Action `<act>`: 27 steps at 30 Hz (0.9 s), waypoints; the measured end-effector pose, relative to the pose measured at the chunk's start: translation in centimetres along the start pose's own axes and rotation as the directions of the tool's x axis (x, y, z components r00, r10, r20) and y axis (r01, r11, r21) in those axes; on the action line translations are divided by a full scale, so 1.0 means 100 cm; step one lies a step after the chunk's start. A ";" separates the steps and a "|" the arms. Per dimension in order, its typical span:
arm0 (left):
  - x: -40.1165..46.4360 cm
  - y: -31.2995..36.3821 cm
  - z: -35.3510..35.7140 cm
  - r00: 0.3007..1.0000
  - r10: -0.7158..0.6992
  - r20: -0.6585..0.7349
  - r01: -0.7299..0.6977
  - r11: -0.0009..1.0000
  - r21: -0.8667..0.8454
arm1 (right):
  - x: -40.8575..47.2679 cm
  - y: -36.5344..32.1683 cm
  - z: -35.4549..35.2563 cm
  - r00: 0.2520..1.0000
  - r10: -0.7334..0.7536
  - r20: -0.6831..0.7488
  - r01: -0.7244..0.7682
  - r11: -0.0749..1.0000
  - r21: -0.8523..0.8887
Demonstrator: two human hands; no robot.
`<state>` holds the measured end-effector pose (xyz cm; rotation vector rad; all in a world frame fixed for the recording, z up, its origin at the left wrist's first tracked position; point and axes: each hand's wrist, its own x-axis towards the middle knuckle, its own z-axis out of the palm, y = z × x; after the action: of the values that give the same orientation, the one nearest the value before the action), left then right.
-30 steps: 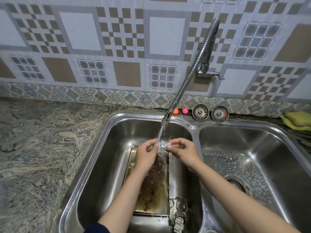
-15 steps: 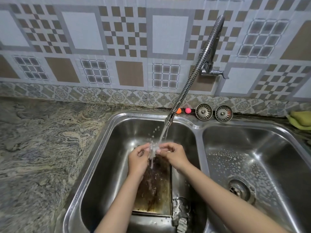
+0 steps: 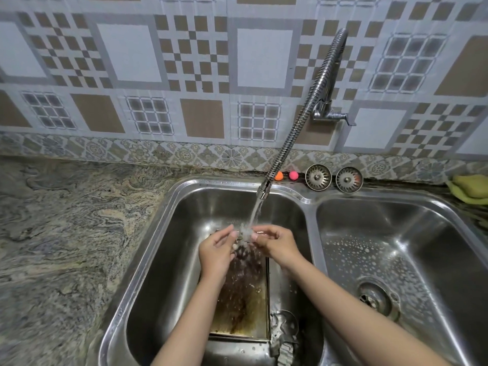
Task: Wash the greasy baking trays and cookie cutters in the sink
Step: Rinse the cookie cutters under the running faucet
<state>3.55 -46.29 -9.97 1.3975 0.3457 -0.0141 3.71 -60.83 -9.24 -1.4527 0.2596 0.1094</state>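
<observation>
A greasy, brown-stained baking tray [image 3: 244, 310] lies flat in the left sink basin [image 3: 169, 260]. Above its far end, my left hand [image 3: 216, 250] and my right hand [image 3: 274, 243] meet under the running water from the flexible faucet [image 3: 264, 190]. Both pinch a small object [image 3: 242, 235] between their fingertips; the splashing water hides what it is. Metal cookie cutters [image 3: 282, 331] lie at the tray's near right corner.
The right basin [image 3: 396, 233] holds soap suds around its drain [image 3: 373, 299]. Two strainer plugs [image 3: 318, 177] and two small coloured balls [image 3: 286, 175] stand on the back ledge. A yellow-green sponge [image 3: 472, 187] lies at far right. Granite counter [image 3: 66, 233] stretches left.
The view shifted slightly, so the sink sits a little further right and lower. My hands stay together under the stream, still working the small object; water keeps splashing onto the tray.
</observation>
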 end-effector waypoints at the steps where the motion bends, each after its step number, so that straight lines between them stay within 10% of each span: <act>1: 0.000 0.000 0.003 1.000 -0.006 0.026 0.006 1.000 0.001 | 0.000 -0.001 -0.004 1.000 0.000 -0.005 0.000 1.000 0.008; 15: -0.004 0.010 0.029 0.965 -0.075 0.252 0.064 0.997 0.051 | -0.006 -0.013 -0.036 0.997 -0.003 -0.074 0.006 0.999 0.041; 27: 0.003 0.015 0.016 0.980 -0.108 0.169 0.111 0.994 -0.010 | 0.000 -0.013 -0.018 0.999 0.025 -0.037 -0.023 0.998 0.053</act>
<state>4.56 -47.49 -8.35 1.3465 0.2806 -0.2180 3.79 -62.81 -8.14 -1.4002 0.3087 0.0939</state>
